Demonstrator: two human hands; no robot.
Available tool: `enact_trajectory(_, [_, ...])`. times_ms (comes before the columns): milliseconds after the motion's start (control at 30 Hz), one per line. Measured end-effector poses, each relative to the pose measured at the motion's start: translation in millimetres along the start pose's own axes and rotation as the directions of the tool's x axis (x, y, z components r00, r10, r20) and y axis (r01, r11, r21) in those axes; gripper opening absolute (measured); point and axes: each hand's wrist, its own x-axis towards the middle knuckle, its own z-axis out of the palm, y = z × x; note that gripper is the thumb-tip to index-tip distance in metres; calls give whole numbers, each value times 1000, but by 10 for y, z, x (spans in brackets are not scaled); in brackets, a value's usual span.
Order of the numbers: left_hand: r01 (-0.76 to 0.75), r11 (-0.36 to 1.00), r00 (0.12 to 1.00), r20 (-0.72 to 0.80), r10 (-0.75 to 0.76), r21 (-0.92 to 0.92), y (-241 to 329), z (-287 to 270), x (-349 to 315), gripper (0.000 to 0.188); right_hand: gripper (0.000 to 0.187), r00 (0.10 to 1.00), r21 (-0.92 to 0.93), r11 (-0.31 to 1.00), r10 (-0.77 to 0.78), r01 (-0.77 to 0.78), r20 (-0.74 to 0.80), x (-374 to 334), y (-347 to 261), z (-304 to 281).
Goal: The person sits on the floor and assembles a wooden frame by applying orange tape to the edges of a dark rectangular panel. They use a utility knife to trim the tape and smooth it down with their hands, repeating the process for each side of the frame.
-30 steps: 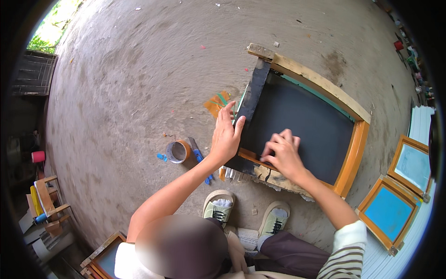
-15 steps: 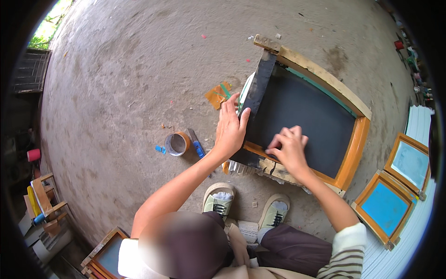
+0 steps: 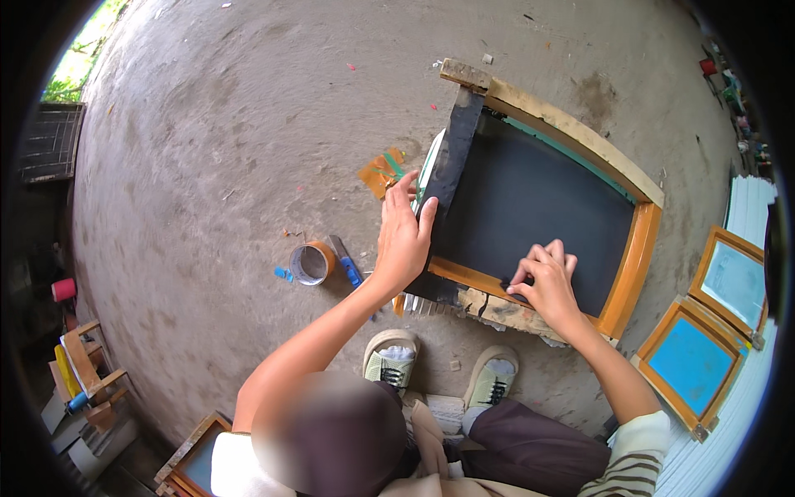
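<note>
A wooden screen frame point(image 3: 642, 257) with a dark, stretched panel point(image 3: 546, 203) lies tilted on the floor before me. My left hand point(image 3: 403, 236) rests against its black-covered left side, thumb at the edge, fingers stretched out and apart. Along the near inner edge, my right hand point(image 3: 546, 277) is closed in a pinch at the orange-brown strip point(image 3: 464, 272). A small dark piece point(image 3: 506, 283) shows at its fingertips; its kind is unclear. Beside my left forearm lie a roll of brown tape point(image 3: 313, 263) and a blue-handled utility knife point(image 3: 348, 263).
An orange-brown scrap point(image 3: 381, 172) with green strips lies left of the frame. At right, small framed screens point(image 3: 694, 364) rest on stacked white sheets point(image 3: 749, 207). Another frame point(image 3: 195, 451) stands at lower left. My shoes point(image 3: 392, 360) are below the frame.
My right hand has slid rightward along the near inner edge of the frame, still pinched. My left hand stays at the frame's left side. The whole view has shifted slightly.
</note>
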Motion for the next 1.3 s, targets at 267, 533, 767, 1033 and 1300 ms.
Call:
enact_trajectory(267, [-25, 999, 1000, 3, 25, 42, 3, 17, 7, 46, 17, 970, 63, 980, -174, 187, -168, 558, -525, 485])
enact_trajectory(533, [-43, 996, 999, -1, 43, 77, 25, 3, 53, 47, 15, 971, -3, 981, -194, 195, -138, 471, -455, 345])
enact_trajectory(767, [-21, 996, 1000, 19, 19, 83, 9, -27, 8, 45, 18, 982, -42, 983, 180, -178, 50, -464, 489, -210])
enact_trajectory(1033, [-203, 951, 979, 73, 191, 233, 122, -14, 26, 67, 14, 974, 73, 978, -185, 196, -133, 356, -254, 295])
enact_trajectory(1300, [-192, 954, 973, 169, 155, 231, 65, -76, 53, 74, 15, 1000, -54, 998, -14, 13, -18, -263, 301, -97])
